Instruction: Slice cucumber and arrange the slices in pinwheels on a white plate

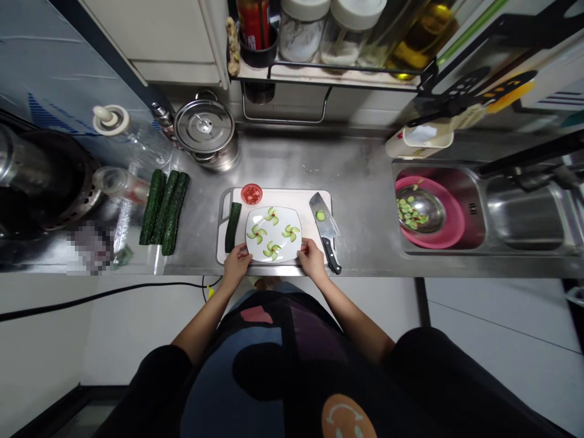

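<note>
Stainless steel makes up the long table [356,182], with a sink [475,237] toward its right end. On the white cutting board [287,197] sits a plate [274,232] bearing four pinwheels of cucumber slices. Left hand [238,261] and right hand [313,257] each have a narrow grip, fingers closed on the plate's near corners. A cucumber piece [233,227] lies left of it, a small red dish [251,194] behind, a knife [327,229] to the right.
</note>
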`<act>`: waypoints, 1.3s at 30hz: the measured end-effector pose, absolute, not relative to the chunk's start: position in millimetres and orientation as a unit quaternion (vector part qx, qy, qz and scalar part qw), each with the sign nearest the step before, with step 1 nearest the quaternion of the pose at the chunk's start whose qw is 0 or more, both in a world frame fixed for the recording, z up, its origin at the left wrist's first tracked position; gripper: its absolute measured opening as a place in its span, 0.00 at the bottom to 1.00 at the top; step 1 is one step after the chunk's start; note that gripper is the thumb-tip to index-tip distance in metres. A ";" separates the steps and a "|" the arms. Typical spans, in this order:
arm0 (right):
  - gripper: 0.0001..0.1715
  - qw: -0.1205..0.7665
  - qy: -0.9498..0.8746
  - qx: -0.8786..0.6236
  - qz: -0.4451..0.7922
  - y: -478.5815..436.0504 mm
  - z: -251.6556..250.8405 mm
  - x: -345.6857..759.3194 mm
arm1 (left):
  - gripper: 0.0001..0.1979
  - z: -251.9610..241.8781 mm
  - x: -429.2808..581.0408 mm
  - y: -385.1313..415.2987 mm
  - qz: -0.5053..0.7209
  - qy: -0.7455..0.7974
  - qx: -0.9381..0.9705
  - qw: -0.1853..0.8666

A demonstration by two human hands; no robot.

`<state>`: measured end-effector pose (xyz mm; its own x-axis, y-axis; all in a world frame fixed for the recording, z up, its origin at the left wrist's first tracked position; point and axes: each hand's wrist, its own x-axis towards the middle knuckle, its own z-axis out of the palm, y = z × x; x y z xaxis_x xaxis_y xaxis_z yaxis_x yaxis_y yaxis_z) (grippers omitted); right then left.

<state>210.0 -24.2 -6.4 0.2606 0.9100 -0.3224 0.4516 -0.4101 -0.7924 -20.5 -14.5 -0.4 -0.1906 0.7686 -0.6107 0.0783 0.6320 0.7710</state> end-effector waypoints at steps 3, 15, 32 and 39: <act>0.22 0.292 -0.456 -0.737 0.403 -24.4 -7.3 210.4 | 0.19 -0.8 -20.8 -14.8 0.311 0.703 0.295 0.568; 0.22 0.293 -0.457 -0.735 0.406 -24.5 -9.1 211.2 | 0.18 -2.7 -20.0 -15.9 0.317 0.701 0.295 0.567; 0.22 0.304 -0.421 -0.733 0.438 -23.6 -10.0 212.5 | 0.23 -1.7 -15.0 -15.6 0.332 0.655 0.184 0.653; 0.20 0.310 -0.420 -0.726 0.448 -22.3 -17.1 213.1 | 0.23 -5.9 -12.2 -15.7 0.348 0.648 0.187 0.651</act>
<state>213.1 -22.3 -17.1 0.2457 0.8876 -0.3896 0.3318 -0.4546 -0.8266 -12.2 -15.7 -5.9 -0.0825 0.6964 -0.7129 -0.2106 0.6871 0.6954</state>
